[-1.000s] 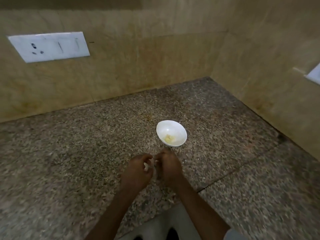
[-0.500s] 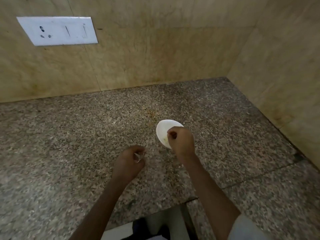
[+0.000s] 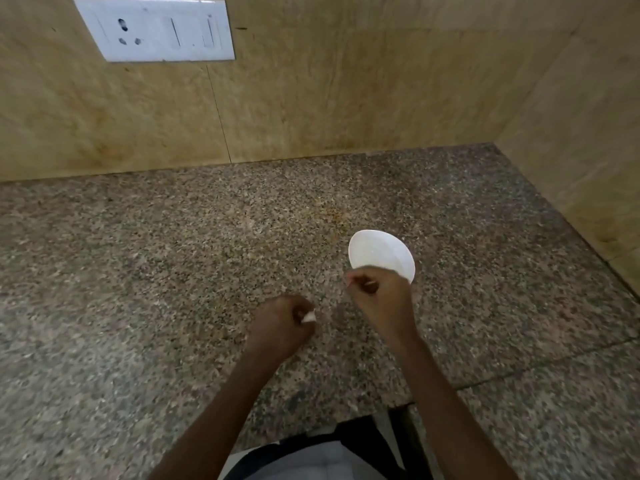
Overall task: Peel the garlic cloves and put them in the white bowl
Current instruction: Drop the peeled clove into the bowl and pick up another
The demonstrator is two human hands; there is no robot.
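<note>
Granite, speckled brown and grey, is the countertop [image 3: 138,271] that fills most of what you see, with a thin seam [image 3: 519,372] running across it on your right. Beige stone wall panels [image 3: 346,98] rise behind it and turn a corner along your right side. A white switch plate [image 3: 154,29] is set into the back wall at upper left.

Both your forearms reach in from the bottom edge, above a strip of grey clothing [image 3: 311,462]. Your right hand [image 3: 381,299] sits over the near rim of the white bowl [image 3: 377,254], knuckles up, fingers curled in toward the thumb. You cannot tell from here whether they pinch anything. Your left hand [image 3: 280,323] is just beside it, lower and to the left, apart from the bowl, fingers folded tight.

The bowl rests on the counter a little right of centre, its near edge hidden behind your right hand and the visible inside plain white.

Smallest is the white garlic piece [image 3: 309,317], pinched at the fingertips of your left hand and poking out on the side facing your right hand. Whether it is peeled cannot be told.
</note>
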